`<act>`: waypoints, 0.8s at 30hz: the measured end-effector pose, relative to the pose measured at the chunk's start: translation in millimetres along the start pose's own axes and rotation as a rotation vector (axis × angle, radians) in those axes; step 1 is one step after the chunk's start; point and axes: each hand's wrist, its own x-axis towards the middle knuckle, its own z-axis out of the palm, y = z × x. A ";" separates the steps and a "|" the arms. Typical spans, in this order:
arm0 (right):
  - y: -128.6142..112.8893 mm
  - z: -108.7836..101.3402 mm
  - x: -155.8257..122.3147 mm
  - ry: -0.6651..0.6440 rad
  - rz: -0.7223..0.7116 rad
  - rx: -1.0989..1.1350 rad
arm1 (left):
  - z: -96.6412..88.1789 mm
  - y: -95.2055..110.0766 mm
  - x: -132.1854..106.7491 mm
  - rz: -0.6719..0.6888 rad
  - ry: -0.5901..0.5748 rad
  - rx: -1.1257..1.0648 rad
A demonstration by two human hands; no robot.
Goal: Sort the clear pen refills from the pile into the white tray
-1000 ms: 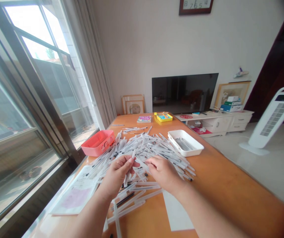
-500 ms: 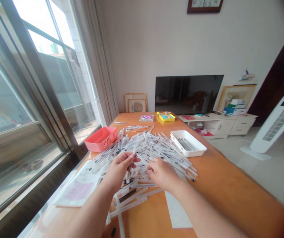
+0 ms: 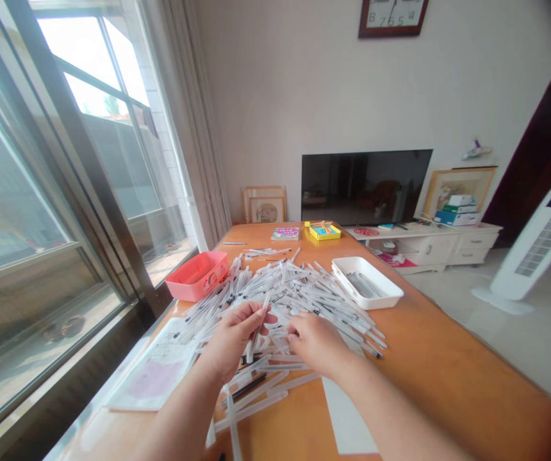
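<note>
My left hand (image 3: 238,333) pinches a translucent white pen barrel (image 3: 250,352), which tilts up between thumb and fingers. To its right my right hand (image 3: 316,338) is closed, knuckles up; whatever its fingers hold is hidden. Both hands hover over the near part of a big loose pile of clear pen barrels (image 3: 299,278), some with black ends. Several more barrels (image 3: 256,410) lie crossed on the table below the hands, near a dark black pen piece (image 3: 244,388).
A red plastic basket (image 3: 184,291) stands left of the pile. On the right, a white tray (image 3: 382,301) holds grey, slim pieces. A printed booklet (image 3: 148,384) and a white paper sheet (image 3: 350,426) lie nearer. At the back sits a yellow box (image 3: 324,235).
The camera has tilted up slightly, so the scene sits a bit lower. Both hands keep nearly the same pose, with the left still pinching the barrel.
</note>
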 end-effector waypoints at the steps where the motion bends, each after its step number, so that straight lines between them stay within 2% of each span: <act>1: 1.1 -3.0 -0.1 0.022 0.011 0.058 | 0.5 0.7 -0.7 0.003 -0.014 0.002; 6: 6.5 -21.9 -1.1 0.149 0.048 0.453 | 3.9 4.2 -4.1 0.022 -0.107 0.042; 11: 1.5 -37.1 -3.7 0.127 0.241 0.983 | 8.0 6.3 -8.2 0.000 -0.175 0.111; 13: -2.3 -40.4 -4.7 0.128 0.264 1.123 | 9.5 7.5 -9.9 -0.015 -0.191 0.128; 16: -5.9 -42.3 -5.7 0.118 0.242 1.182 | 11.4 9.5 -11.9 -0.028 -0.207 0.150; 24: -7.7 -41.5 -7.1 0.111 0.201 1.098 | 14.9 10.7 -14.2 -0.038 -0.213 0.123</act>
